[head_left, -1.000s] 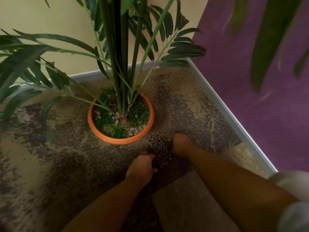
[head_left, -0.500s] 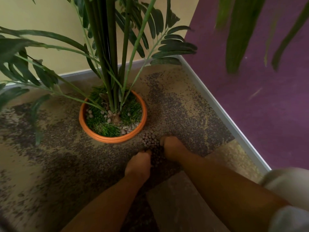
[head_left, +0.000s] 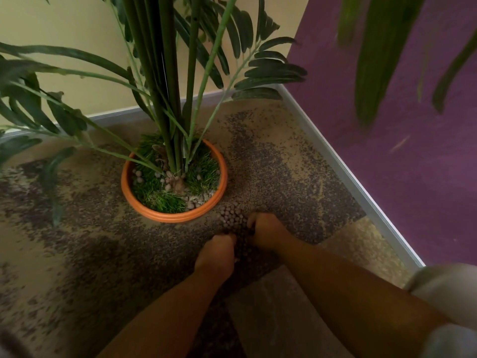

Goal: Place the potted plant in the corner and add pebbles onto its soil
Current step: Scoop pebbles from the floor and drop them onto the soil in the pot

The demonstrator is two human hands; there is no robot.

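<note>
Your potted plant (head_left: 174, 182) stood on the floor (head_left: 77, 254) in the corner where the yellow wall (head_left: 64, 34) met the purple wall (head_left: 413, 177). Its orange pot (head_left: 170, 217) was upright, near both walls and, as far as you could see, touching neither. Both your hands were down at the pile of pebbles (head_left: 232, 218), which lay on the floor just beside the pot's near right rim and ran back toward you. Your hands flanked its near end: the left hand (head_left: 216, 250) on its left with knuckles up, the right hand (head_left: 265, 229) on its right and a little farther forward, so nearer the pot. The pot lay ahead of the hands and to their left, so I judged a load would have to go up, forward and left over the rim, below the lowest stems (head_left: 175, 99). The fingers of both hands curled down into the pile with their tips hidden, so you could not tell whether either hand held pebbles or only raked them. A few loose pebbles (head_left: 196, 201) lay on the grass-like cover (head_left: 154, 195) in the pot, mostly by the near edge and around the stems; no bare soil showed. Blurred leaves (head_left: 382, 47) at the upper right were cut off by the frame.
</note>
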